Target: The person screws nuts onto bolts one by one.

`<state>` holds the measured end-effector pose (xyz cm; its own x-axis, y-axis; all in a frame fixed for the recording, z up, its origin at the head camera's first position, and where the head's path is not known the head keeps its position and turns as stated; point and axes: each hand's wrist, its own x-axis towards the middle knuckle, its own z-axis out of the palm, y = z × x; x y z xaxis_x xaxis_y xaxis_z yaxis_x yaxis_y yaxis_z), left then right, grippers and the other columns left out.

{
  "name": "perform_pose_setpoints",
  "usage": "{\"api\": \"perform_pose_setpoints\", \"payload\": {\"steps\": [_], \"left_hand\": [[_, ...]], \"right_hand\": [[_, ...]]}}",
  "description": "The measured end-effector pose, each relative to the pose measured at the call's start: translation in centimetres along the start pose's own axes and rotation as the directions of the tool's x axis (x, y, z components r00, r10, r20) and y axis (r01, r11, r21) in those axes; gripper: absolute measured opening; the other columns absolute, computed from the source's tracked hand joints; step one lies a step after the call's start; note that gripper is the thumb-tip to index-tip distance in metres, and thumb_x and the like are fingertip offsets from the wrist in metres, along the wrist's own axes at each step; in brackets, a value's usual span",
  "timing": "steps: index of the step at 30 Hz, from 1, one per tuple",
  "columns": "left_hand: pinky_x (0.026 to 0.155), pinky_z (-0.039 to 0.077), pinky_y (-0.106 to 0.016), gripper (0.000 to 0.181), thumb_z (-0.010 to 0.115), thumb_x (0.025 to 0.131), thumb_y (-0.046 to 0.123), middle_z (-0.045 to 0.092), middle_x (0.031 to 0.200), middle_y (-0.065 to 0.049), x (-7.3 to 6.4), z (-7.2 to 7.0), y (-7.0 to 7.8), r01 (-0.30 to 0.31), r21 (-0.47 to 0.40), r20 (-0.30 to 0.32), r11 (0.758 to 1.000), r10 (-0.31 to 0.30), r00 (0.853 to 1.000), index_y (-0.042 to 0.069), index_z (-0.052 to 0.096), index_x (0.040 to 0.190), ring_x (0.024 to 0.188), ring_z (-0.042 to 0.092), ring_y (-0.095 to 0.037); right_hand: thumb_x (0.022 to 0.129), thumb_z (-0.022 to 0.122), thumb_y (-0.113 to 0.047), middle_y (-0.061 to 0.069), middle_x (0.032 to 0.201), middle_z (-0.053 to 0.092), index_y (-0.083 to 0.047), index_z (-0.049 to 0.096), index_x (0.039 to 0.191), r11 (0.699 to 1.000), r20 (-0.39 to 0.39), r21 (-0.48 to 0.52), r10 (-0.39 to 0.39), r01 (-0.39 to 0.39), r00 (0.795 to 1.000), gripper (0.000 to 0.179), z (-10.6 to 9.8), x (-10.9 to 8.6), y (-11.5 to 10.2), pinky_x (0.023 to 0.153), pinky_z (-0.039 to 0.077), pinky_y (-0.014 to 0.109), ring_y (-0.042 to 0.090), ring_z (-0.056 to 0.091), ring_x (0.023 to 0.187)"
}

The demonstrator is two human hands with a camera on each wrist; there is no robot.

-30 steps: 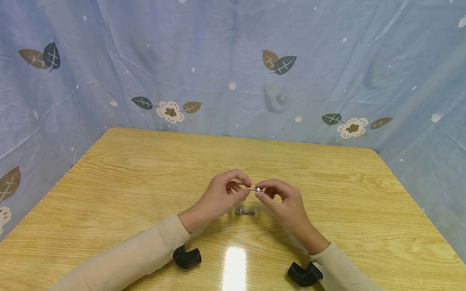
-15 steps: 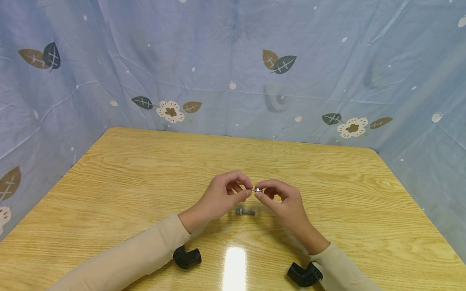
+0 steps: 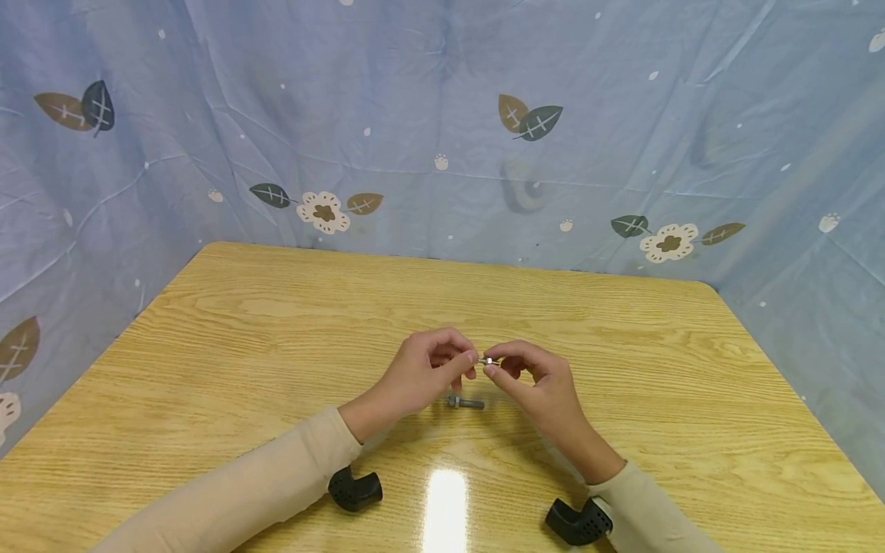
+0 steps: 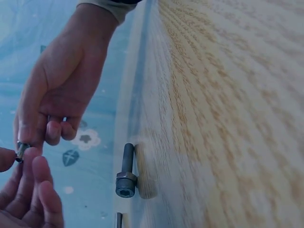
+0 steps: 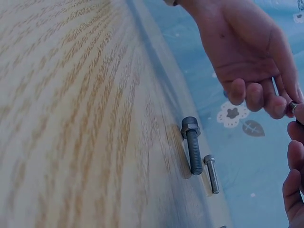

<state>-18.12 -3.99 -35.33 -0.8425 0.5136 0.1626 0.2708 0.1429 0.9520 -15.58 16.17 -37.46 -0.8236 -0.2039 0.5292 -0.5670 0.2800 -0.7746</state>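
Observation:
Over the middle of the table, both hands meet at a small metal bolt with a nut [image 3: 488, 361]. My left hand [image 3: 432, 367] pinches the bolt's left end between thumb and fingertips, which cover most of it. Thumb and index finger of my right hand [image 3: 538, 378] pinch it around the nut from the other side. In the left wrist view, the small bolt [image 4: 21, 150] shows as a short shiny piece between the fingertips. Below the hands lies a larger dark socket-head bolt [image 3: 467, 402] with a nut up against its head [image 5: 189, 124].
A thinner socket-head screw [image 5: 212, 174] lies on the table beside the large bolt in the right wrist view; in the head view the left hand hides it. The wooden table [image 3: 276, 307] backs onto a blue patterned curtain [image 3: 429, 115]. Black wrist mounts [image 3: 356, 489] sit under both sleeves.
My left thumb has moved up across the index fingertip, and the other left fingers have curled lower into view. The right hand has barely moved.

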Motion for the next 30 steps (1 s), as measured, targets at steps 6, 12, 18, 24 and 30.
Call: {"api": "perform_pose_setpoints", "payload": {"steps": [6,12,18,24,30], "left_hand": [[0.071,0.057,-0.035,0.006,0.065,0.093,0.014,0.066,0.101,-0.001,-0.11,0.01,0.06,-0.042,0.037,-0.027,0.998,0.043,0.999,0.016,0.067,0.098,0.085,0.065,-0.021],[0.071,0.055,-0.034,0.007,0.065,0.093,0.017,0.064,0.106,0.001,-0.14,-0.04,0.06,-0.057,0.042,-0.035,0.997,0.059,0.998,0.017,0.067,0.100,0.088,0.064,-0.020],[0.069,0.056,-0.051,0.012,0.059,0.098,0.020,0.067,0.091,-0.012,0.09,0.05,0.01,0.005,0.001,-0.021,1.000,-0.005,1.000,0.012,0.066,0.101,0.074,0.064,-0.038],[0.070,0.057,-0.044,0.007,0.063,0.095,0.017,0.067,0.097,-0.005,0.03,0.05,-0.05,-0.027,0.023,-0.019,0.999,0.028,0.999,0.016,0.067,0.100,0.079,0.066,-0.031],[0.070,0.057,-0.036,0.010,0.067,0.092,0.016,0.064,0.106,-0.002,-0.05,0.06,0.12,-0.020,0.026,-0.014,0.999,0.021,1.000,0.017,0.066,0.102,0.086,0.066,-0.024]], "right_hand": [[0.086,0.069,0.000,0.005,0.091,0.070,-0.010,0.071,0.101,1.000,0.002,-0.001,-0.004,0.004,1.000,0.018,-0.01,0.04,-0.03,0.066,0.048,0.021,0.010,0.056,0.074],[0.087,0.069,-0.001,0.003,0.094,0.070,-0.009,0.070,0.102,1.000,0.006,0.005,0.013,-0.013,1.000,0.017,-0.13,0.01,0.02,0.068,0.049,0.021,0.010,0.057,0.076],[0.087,0.069,0.000,0.004,0.094,0.070,-0.008,0.070,0.102,1.000,0.007,-0.003,0.007,-0.006,1.000,0.017,-0.16,-0.01,0.09,0.067,0.049,0.021,0.009,0.057,0.077],[0.087,0.069,0.000,0.002,0.092,0.069,-0.011,0.071,0.101,1.000,0.004,-0.009,-0.004,0.004,1.000,0.018,-0.10,0.04,0.17,0.067,0.048,0.021,0.009,0.056,0.076],[0.087,0.069,0.000,0.003,0.093,0.070,-0.011,0.071,0.101,1.000,0.004,-0.008,-0.011,0.011,1.000,0.018,-0.02,0.04,0.06,0.068,0.048,0.021,0.009,0.057,0.077]]}}
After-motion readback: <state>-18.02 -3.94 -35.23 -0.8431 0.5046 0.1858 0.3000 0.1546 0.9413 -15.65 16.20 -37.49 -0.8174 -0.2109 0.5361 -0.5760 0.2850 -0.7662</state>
